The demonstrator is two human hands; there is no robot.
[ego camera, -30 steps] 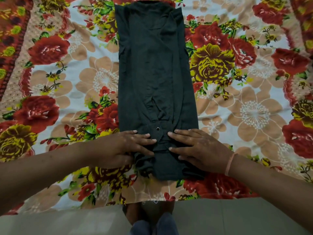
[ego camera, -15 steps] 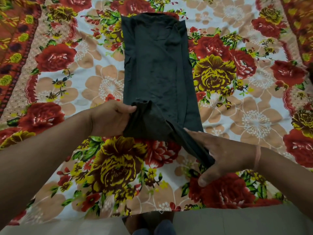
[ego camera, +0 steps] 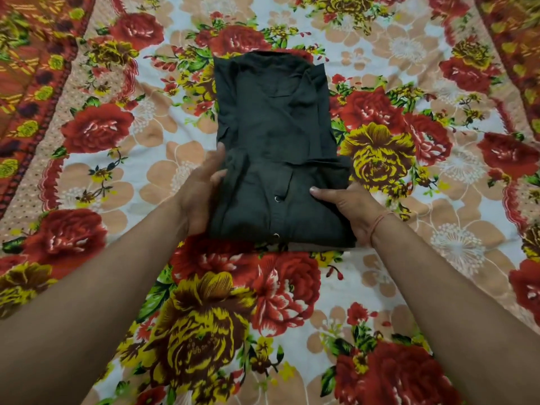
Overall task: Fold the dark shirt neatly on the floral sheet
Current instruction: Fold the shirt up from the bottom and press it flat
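Observation:
The dark shirt (ego camera: 274, 135) lies on the floral sheet (ego camera: 409, 258) as a narrow upright rectangle, its near part doubled back over the middle, snap buttons showing on the folded flap. My left hand (ego camera: 201, 188) grips the left edge of that flap, thumb on top and fingers tucked under. My right hand (ego camera: 347, 209) holds the flap's right edge, thumb pressed on the cloth, the fingers hidden beneath. A thin orange band circles the right wrist.
The sheet's red and yellow flower print spreads to every side of the shirt. A darker orange patterned border (ego camera: 26, 83) runs along the far left, and another (ego camera: 520, 39) along the far right.
Both hands took the shirt's near end off the sheet and carried it away from me, laying it over the middle. The shirt is now about half as long. The view shifted forward.

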